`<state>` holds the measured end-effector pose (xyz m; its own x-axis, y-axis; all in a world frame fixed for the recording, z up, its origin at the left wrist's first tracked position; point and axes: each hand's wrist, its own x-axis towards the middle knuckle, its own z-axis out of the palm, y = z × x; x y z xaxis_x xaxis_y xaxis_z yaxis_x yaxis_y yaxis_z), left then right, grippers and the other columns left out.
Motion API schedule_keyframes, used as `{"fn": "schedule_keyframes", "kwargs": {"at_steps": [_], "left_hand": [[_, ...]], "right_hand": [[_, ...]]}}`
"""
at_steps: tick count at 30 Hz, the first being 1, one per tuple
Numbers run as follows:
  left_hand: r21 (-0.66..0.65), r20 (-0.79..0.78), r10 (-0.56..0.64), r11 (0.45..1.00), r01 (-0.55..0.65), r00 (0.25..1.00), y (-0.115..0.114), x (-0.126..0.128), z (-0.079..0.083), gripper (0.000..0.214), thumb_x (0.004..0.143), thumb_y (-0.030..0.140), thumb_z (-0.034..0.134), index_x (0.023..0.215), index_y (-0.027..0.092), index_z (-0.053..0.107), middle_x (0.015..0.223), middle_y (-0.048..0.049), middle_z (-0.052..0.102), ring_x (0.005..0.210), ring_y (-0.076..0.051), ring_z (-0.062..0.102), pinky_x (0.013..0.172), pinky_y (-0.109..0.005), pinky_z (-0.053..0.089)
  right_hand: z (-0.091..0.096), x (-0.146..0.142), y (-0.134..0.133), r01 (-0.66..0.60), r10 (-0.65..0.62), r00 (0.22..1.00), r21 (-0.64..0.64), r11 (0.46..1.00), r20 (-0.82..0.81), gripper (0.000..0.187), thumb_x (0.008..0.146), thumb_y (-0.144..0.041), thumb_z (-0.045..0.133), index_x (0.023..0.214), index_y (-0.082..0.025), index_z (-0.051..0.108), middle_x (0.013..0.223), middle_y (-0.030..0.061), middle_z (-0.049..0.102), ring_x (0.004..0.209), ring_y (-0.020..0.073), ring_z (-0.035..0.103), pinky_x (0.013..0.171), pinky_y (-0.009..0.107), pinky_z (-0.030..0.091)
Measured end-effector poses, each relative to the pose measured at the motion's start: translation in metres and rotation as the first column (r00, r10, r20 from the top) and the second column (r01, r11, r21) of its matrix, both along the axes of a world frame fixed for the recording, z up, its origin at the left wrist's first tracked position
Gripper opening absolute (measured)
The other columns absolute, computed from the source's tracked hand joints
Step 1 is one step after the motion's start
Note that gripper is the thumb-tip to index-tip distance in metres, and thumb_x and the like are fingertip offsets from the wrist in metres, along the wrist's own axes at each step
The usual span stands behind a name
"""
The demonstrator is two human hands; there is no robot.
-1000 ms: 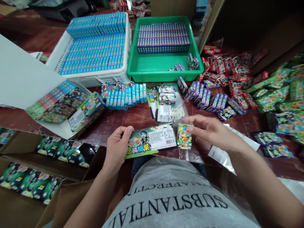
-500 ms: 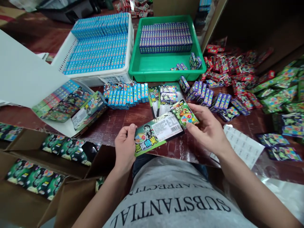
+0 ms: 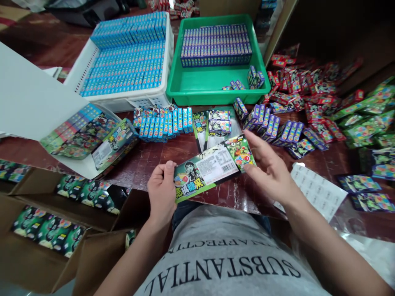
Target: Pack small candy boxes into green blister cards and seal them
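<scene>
Between my thumb and fingers, my left hand (image 3: 163, 190) grips the left end of a long printed candy card (image 3: 193, 179), green and black with a white barcode label. My right hand (image 3: 267, 166) pinches a small colourful candy packet (image 3: 240, 153) with green cartoon figures. The packet lies over the card's right end, its edges roughly in line with the card. Just beyond, two small purple candy boxes (image 3: 219, 122) rest on similar cards (image 3: 200, 128). Whether the packet and the card are joined I cannot tell.
Behind stand a white basket (image 3: 170, 61) of blue boxes and a green tray (image 3: 197, 98) with purple boxes. Blue boxes (image 3: 165, 125) stand mid-table. Red packets (image 3: 314, 88) and a sticker sheet (image 3: 317, 191) lie right. An open display box (image 3: 58, 142) and cartons (image 3: 88, 224) are left.
My right hand has brought the small packet from a tilted position into line with the card's right end. My left hand has stayed nearly still on the card.
</scene>
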<state>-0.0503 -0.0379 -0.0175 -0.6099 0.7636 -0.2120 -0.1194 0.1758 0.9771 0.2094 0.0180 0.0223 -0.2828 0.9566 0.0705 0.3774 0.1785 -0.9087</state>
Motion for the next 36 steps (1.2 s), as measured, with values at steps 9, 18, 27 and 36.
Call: {"fn": "schedule_keyframes", "kwargs": {"at_steps": [9,18,27,36], "left_hand": [[0.021,0.011,-0.046,0.999,0.045,0.999,-0.002,0.003,-0.001,0.036,0.082,0.051,0.078,0.078,0.017,0.066,0.074,0.002,0.063,0.06,-0.009,0.053,0.056,-0.019,0.046],[0.075,0.219,0.094,0.991,-0.113,0.971,0.016,0.045,0.011,0.039,0.086,0.058,0.072,0.089,0.02,0.063,0.078,0.0033,0.065,0.063,-0.01,0.059,0.065,-0.023,0.052],[0.053,0.457,-0.389,0.91,0.412,0.8,-0.038,0.061,0.012,0.045,0.094,0.065,0.057,0.111,0.023,0.062,0.088,-0.002,0.067,0.075,-0.015,0.065,0.073,-0.032,0.053],[0.187,-0.009,-0.642,0.752,0.632,0.766,0.002,0.063,0.01,0.04,0.09,0.028,0.073,0.122,0.025,0.048,0.113,-0.005,0.064,0.097,-0.017,0.064,0.08,-0.029,0.053]], "right_hand": [[-0.002,0.012,0.016,-0.198,0.198,0.98,-0.006,0.98,-0.026,0.043,0.095,-0.041,0.067,0.136,-0.032,0.059,0.101,0.0026,0.066,0.093,0.0203,0.065,0.086,0.038,0.056],[-0.021,-0.005,-0.003,0.116,-0.107,0.983,0.061,0.991,-0.146,0.056,0.096,-0.039,0.065,0.15,-0.036,0.049,0.144,0.0059,0.06,0.133,0.0269,0.057,0.115,0.053,0.045],[-0.014,0.046,0.027,-0.008,0.0,0.994,-0.077,0.997,-0.107,0.032,0.097,-0.04,0.063,0.127,-0.031,0.069,0.125,0.0032,0.072,0.109,0.0233,0.068,0.095,0.043,0.058],[-0.016,0.036,0.014,-0.319,0.296,0.942,-0.147,0.936,-0.16,0.026,0.099,-0.04,0.061,0.123,-0.03,0.066,0.11,0.0032,0.07,0.098,0.0208,0.066,0.085,0.037,0.057]]}}
